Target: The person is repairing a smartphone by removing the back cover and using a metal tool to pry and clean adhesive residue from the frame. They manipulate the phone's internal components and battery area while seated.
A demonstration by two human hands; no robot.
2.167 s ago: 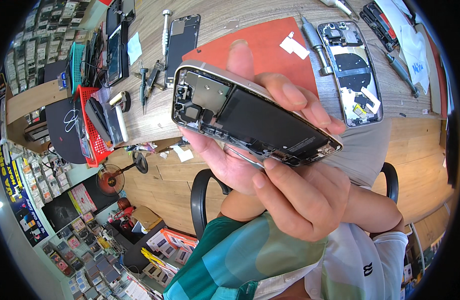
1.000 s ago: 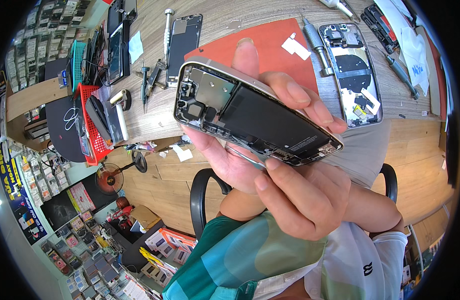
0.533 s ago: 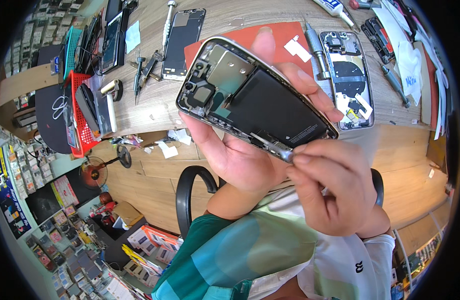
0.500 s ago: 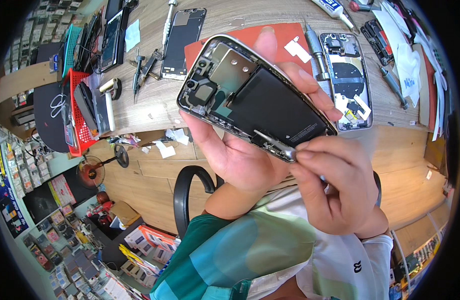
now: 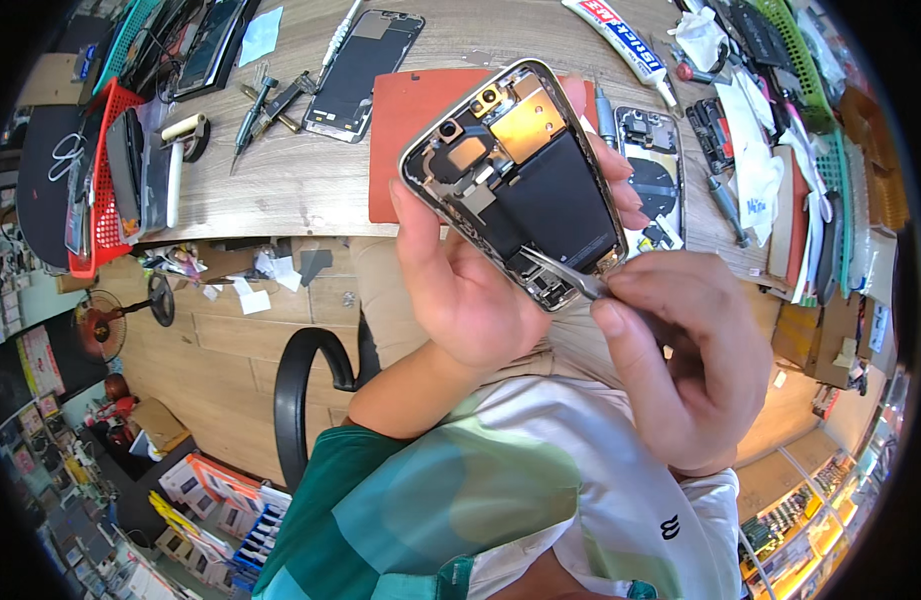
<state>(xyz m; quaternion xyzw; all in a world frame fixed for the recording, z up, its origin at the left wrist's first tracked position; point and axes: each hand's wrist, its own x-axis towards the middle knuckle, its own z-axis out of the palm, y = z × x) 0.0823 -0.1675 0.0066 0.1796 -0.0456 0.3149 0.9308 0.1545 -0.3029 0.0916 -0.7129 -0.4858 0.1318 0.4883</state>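
Observation:
My left hand is wrapped round an opened smartphone, thumb along one edge and fingertips over the other. Its inside faces up, showing a black battery, a camera module and a shiny metal plate. Metal tweezers are pinched between the thumb and fingers of my right hand. Their tips reach into the phone's lower corner, beside the battery. Whether the tips grip a part is too small to tell.
On the wooden table lie a red-brown mat, a detached phone screen, a second opened phone, screwdrivers and a glue tube. A red basket stands at the left edge. A black chair armrest is below.
My left hand has turned the phone more upright and its metal plate now catches light. The tweezers have stayed at its lower corner. The view has shifted slightly.

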